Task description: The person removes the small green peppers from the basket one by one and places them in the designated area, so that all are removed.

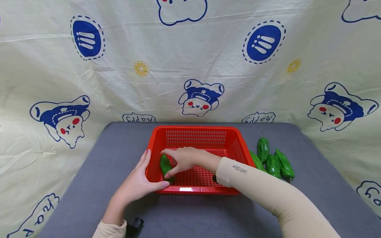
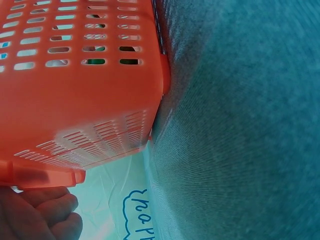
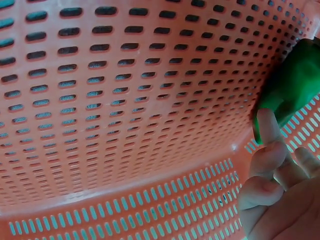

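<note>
My right hand [image 1: 184,159] reaches down into a red plastic basket [image 1: 194,189] at its left end. A green pepper [image 1: 165,165] lies there lengthwise along the left wall, with the forefinger at its far end and the thumb over its near end. In the right wrist view the forefinger touches the tip of the pepper [image 3: 287,85], while the other fingers bend loosely beside it. My left hand [image 1: 138,180] rests at the basket's near left corner, fingers along the outer left rim and thumb stretched over the front rim.
Several green peppers [image 1: 274,165] lie on the grey table [image 1: 125,145] just right of the basket, partly behind the right forearm. A patterned curtain [image 1: 119,86] hangs behind the table. A dark strap [image 1: 135,226] shows beside the left wrist.
</note>
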Available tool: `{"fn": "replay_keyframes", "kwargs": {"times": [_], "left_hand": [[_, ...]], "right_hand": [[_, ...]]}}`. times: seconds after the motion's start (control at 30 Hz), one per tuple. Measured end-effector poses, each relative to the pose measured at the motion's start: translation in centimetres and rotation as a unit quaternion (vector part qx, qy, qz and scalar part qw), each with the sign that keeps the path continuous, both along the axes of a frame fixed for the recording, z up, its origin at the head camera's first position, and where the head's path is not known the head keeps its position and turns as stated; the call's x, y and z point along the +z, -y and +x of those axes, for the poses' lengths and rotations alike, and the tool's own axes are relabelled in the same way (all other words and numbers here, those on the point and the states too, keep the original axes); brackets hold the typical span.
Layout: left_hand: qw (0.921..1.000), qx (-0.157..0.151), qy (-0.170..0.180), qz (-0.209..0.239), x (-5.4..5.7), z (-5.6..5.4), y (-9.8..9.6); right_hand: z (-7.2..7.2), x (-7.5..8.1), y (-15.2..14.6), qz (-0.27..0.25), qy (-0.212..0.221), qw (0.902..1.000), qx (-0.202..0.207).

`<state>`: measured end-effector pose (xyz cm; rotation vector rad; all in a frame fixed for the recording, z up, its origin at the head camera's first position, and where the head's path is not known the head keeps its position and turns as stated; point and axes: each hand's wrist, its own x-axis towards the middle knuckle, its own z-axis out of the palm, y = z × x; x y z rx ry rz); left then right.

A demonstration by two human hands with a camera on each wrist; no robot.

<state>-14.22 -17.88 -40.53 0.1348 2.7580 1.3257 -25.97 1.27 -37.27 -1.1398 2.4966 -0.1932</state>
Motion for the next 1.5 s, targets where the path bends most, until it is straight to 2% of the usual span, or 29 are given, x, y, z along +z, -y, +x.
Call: {"fn": "replay_keyframes", "kwargs": {"times": [0.4,0.7,0.83,1.07,1.33,1.5], "left_hand": [[0.9999,0.000,0.001,0.012,0.0,0.0,0.1],[0.9999,0.001,0.000,0.012,0.0,-0.1,0.0],[0.9999,0.002,0.001,0.011,0.1,-0.1,-0.1],[0.9999,0.009,0.007,0.005,0.1,0.0,-0.2],[0.9999,0.008,0.010,0.008,0.0,-0.1,-0.1],[0.9999,0.008,0.007,0.008,0.0,-0.1,-0.1]], "right_hand": [[0.2,-1.2,1.0,0.026,0.037,0.9989,0.007],[-0.2,-1.9,0.9,0.021,0.064,0.9977,-0.001],[-0.6,-2.0,0.5,0.027,0.072,0.9970,-0.010],[-1.2,-2.1,-0.2,0.068,0.069,0.9951,-0.018],[-1.5,-1.7,-0.8,0.072,0.065,0.9952,-0.006],[-1.7,-1.3,-1.5,0.059,0.074,0.9954,-0.012]]}}
